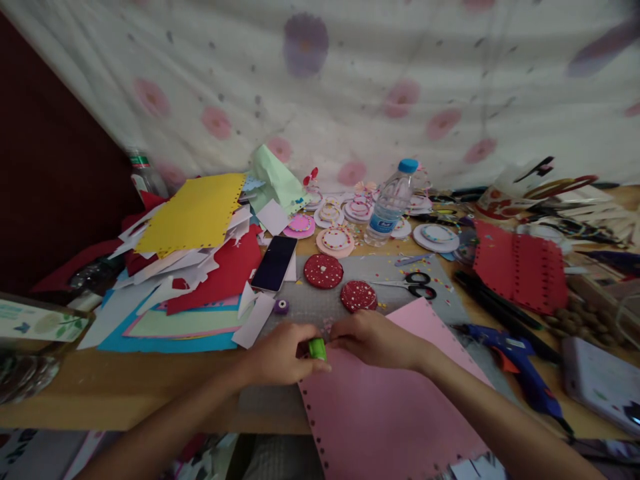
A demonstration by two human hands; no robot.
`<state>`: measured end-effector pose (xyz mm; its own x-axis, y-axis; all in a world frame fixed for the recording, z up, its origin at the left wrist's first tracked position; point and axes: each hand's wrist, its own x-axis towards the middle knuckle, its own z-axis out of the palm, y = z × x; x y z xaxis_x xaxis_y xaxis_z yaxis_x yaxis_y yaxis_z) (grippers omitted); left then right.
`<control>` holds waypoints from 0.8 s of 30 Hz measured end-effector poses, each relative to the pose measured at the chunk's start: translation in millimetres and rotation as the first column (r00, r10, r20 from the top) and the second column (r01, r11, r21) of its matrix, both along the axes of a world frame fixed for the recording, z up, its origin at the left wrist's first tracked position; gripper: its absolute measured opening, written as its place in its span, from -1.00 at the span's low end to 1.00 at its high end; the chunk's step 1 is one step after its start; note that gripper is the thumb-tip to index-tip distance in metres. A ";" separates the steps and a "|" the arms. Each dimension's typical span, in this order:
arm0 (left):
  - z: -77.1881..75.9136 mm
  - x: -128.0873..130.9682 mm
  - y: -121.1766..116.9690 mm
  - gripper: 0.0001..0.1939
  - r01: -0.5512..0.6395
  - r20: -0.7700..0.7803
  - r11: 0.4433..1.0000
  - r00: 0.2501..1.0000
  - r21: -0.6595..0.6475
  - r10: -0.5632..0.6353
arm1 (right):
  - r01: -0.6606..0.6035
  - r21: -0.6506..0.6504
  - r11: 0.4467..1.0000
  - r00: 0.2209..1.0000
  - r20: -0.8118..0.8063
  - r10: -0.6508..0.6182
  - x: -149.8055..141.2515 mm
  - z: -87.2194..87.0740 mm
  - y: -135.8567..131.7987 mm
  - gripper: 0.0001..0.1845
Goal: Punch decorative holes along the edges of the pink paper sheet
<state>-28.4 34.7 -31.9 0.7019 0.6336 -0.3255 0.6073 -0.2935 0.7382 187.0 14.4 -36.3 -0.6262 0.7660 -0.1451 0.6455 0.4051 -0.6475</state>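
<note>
My left hand (283, 353) is closed around a small green craft punch (317, 349), which sits at the far left corner of a pink sheet of paper (390, 407). Small holes run along the left edge of that sheet. With fingers pinched, my right hand (375, 338) grips the sheet's far edge just right of the punch. Its fingertips partly hide the paper there. Beyond my hands lie two red glitter discs (323, 271). A small purple punch (281, 306) stands left of them, and black-handled scissors (419, 285) lie to their right.
Piled coloured paper (195, 213) fills the left side, beside a phone (275, 263). A water bottle (387, 207) stands among small decorated paper hats (336, 239). On the right are a blue glue gun (530, 373), a punched red sheet (520, 267) and a white box (600, 383).
</note>
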 end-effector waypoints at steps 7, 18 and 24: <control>0.4 0.7 -2.5 -0.73 -0.038 0.057 0.999 0.998 0.030 0.036 | 0.041 -0.014 0.999 0.999 0.013 -0.040 1.3 3.3 -1.5 -0.78; 5.9 -1.8 -2.3 -0.68 -0.014 0.080 1.000 0.997 0.012 0.013 | 0.057 -0.018 0.998 0.988 -0.139 -0.059 -2.0 -2.0 -9.0 -0.78; 4.3 -0.7 -5.6 -0.73 -0.023 0.086 0.997 0.996 0.073 0.016 | 0.109 -0.039 0.993 0.977 -0.183 -0.114 -1.9 -7.1 -11.5 -0.76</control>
